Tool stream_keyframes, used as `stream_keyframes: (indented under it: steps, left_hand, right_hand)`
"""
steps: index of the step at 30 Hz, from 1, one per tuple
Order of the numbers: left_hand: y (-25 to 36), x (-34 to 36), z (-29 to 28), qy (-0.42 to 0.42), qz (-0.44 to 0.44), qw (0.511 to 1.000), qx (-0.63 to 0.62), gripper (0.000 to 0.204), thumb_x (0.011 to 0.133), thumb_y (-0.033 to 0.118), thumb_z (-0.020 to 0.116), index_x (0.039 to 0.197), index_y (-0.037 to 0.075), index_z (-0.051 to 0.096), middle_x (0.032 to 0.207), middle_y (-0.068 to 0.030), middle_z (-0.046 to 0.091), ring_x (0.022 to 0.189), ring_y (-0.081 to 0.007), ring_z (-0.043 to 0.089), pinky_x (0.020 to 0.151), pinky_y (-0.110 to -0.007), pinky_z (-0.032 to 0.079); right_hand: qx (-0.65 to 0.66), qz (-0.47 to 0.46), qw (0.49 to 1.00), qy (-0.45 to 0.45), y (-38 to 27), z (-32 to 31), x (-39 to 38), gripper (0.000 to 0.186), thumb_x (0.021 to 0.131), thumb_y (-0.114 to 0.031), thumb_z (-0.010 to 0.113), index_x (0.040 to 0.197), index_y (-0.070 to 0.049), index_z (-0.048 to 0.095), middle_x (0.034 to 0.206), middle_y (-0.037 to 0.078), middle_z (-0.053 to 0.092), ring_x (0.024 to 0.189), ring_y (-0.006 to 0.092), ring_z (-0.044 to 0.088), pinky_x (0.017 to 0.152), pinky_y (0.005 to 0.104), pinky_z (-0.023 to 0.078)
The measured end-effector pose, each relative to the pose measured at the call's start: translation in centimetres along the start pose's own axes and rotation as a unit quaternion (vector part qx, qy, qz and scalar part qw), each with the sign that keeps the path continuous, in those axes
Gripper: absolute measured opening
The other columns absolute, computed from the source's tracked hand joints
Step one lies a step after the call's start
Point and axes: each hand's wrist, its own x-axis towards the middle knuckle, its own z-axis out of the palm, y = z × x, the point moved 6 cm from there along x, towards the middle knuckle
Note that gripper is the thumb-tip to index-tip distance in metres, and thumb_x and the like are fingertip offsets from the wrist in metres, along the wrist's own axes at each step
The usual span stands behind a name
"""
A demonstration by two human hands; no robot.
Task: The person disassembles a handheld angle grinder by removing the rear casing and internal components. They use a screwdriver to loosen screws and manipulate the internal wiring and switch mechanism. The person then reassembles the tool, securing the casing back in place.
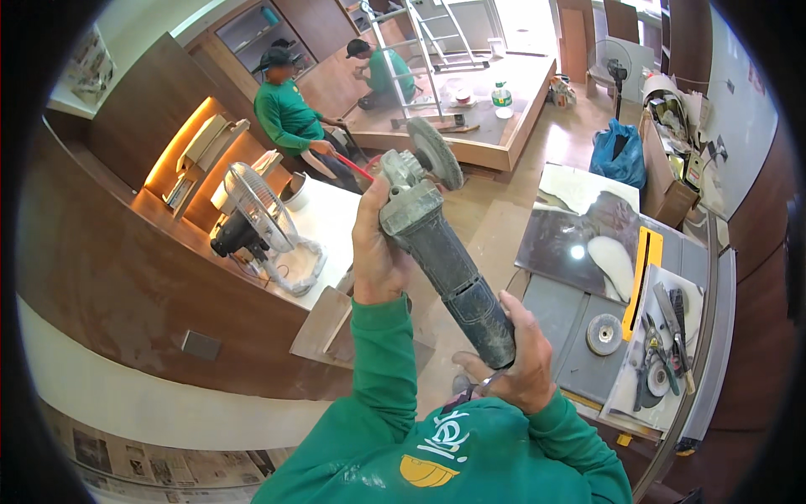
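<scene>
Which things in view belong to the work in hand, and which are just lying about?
In the work:
- grinder, held
- its fitted disc
- loose disc, possibly

Apparently just about:
- white fan
- blue bag
- bottle

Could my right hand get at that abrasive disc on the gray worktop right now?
Probably, once it lets go: the right hand grips the rear of the angle grinder, but nothing visible blocks its way to the nearby abrasive disc.
</scene>
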Motion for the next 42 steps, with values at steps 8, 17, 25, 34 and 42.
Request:
stream_keyframes:
  steps: [8, 17, 25, 34, 42]
  left_hand:
    - [4.0, 2.2, 5.1, -0.211, -0.003, 0.977, -0.03, 0.067, 0.107, 0.047, 0.057, 0.154, 0.001, 0.047, 0.132, -0.0249, 0.068, 0.107, -0.0405, 0.074, 0.087, -0.055, 0.064]
    - [4.0, 4.5, 2.3, -0.131, 0.108, 0.981, -0.095, 0.073, 0.106, 0.056, 0.054, 0.143, -0.006, 0.055, 0.116, -0.0322, 0.071, 0.088, -0.0464, 0.075, 0.075, -0.058, 0.064]
    - [2.5, 3.3, 6.2, -0.239, -0.029, 0.969, -0.047, 0.061, 0.104, 0.042, 0.061, 0.141, -0.006, 0.056, 0.118, -0.0281, 0.073, 0.097, -0.0385, 0.076, 0.082, -0.044, 0.065]
    - [2.8, 3.1, 4.6, -0.161, 0.048, 0.986, -0.002, 0.061, 0.104, 0.043, 0.054, 0.139, -0.007, 0.058, 0.109, -0.0282, 0.074, 0.09, -0.0408, 0.076, 0.079, -0.052, 0.064]
    - [3.7, 1.3, 6.1, -0.148, 0.035, 0.978, 0.145, 0.052, 0.107, 0.042, 0.058, 0.139, 0.002, 0.055, 0.114, -0.0181, 0.072, 0.099, -0.0292, 0.074, 0.088, -0.042, 0.062]
  right_hand:
    - [-0.114, -0.096, 0.988, 0.03, -0.7, -0.8, 1.9, 0.089, 0.072, -0.014, 0.096, 0.149, 0.003, 0.055, 0.109, 0.018, 0.067, 0.083, 0.0334, 0.07, 0.068, 0.0421, 0.06]
    - [-0.06, -0.123, 0.99, 0.036, -1.8, -0.4, 2.4, 0.088, 0.072, -0.011, 0.093, 0.15, 0.002, 0.054, 0.12, 0.022, 0.066, 0.091, 0.0357, 0.072, 0.07, 0.0412, 0.062]
    - [-0.048, -0.043, 0.995, 0.072, -4.3, -0.9, 2.7, 0.086, 0.075, -0.007, 0.093, 0.15, 0.004, 0.052, 0.116, 0.023, 0.069, 0.093, 0.0386, 0.074, 0.072, 0.0421, 0.063]
    - [0.013, -0.02, 0.998, 0.059, -1.3, -0.8, 3.3, 0.086, 0.075, -0.011, 0.097, 0.148, 0.004, 0.055, 0.111, 0.021, 0.07, 0.085, 0.0347, 0.075, 0.07, 0.0413, 0.062]
    - [0.115, 0.008, 0.993, 0.036, 1.1, 0.1, 1.9, 0.092, 0.07, -0.009, 0.096, 0.149, 0.002, 0.051, 0.112, 0.018, 0.072, 0.089, 0.0258, 0.072, 0.08, 0.0387, 0.059]
